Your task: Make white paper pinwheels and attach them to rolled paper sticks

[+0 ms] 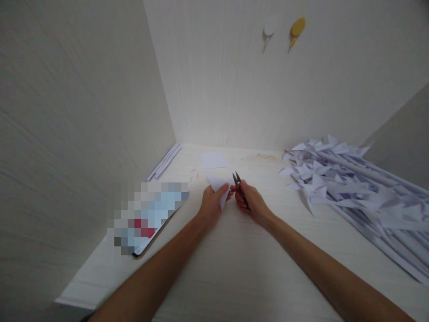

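My left hand [211,206] pinches a small folded white paper piece [219,185] over the middle of the pale desk [241,268]. My right hand [253,203] grips small dark thread snips [238,184], their blades pointing up and away, just right of the paper. The two hands almost touch. A white paper square [213,160] lies flat on the desk behind them.
A large heap of rolled paper sticks with pointed paper flags [348,188] fills the right side. A tablet with a blurred screen [149,217] lies at left. Thin paper rolls [166,161] rest along the left wall. Two hooks, white [268,30] and yellow [296,29], hang on the back wall.
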{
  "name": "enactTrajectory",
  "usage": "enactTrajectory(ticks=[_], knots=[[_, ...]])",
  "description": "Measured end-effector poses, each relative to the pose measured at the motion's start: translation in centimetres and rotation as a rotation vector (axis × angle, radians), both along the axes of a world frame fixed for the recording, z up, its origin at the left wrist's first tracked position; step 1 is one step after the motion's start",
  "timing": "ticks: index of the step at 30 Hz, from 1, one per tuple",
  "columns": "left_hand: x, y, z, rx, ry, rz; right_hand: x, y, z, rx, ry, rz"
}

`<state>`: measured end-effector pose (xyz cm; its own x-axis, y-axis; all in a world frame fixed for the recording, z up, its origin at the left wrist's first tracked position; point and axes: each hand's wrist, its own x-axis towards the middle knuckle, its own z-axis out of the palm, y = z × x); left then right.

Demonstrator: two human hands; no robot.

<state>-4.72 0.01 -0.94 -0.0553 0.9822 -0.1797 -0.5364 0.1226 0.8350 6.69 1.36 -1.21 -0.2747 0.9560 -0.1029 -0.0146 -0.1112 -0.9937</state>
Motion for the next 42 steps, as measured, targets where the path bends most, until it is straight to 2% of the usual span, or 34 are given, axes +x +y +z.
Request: enactTrajectory(ticks=[3, 8, 15, 21, 42], knots=[[0.0, 0.0, -0.1, 0.034, 0.017, 0.087, -0.7, -0.8, -0.3, -0.065, 0.176, -0.006], [-0.2, 0.2, -0.4, 0.083, 0.073, 0.15, -0.7, -0.9, -0.2, -0.057, 0.282, 0.082], [-0.2, 0.3, -1.0, 0.142, 0.126, 0.108, -0.7, -0.8, -1.0, 0.011, 0.27, 0.148], [-0.1, 0.2, -0.9, 0.184, 0.156, 0.111, -0.8, -1.0, -1.0, 0.069, 0.255, 0.188], [-0.1, 0.3, -1.2, 0.197, 0.177, 0.131, -1.1, -1.5, -0.6, 0.098, 0.183, 0.131]])
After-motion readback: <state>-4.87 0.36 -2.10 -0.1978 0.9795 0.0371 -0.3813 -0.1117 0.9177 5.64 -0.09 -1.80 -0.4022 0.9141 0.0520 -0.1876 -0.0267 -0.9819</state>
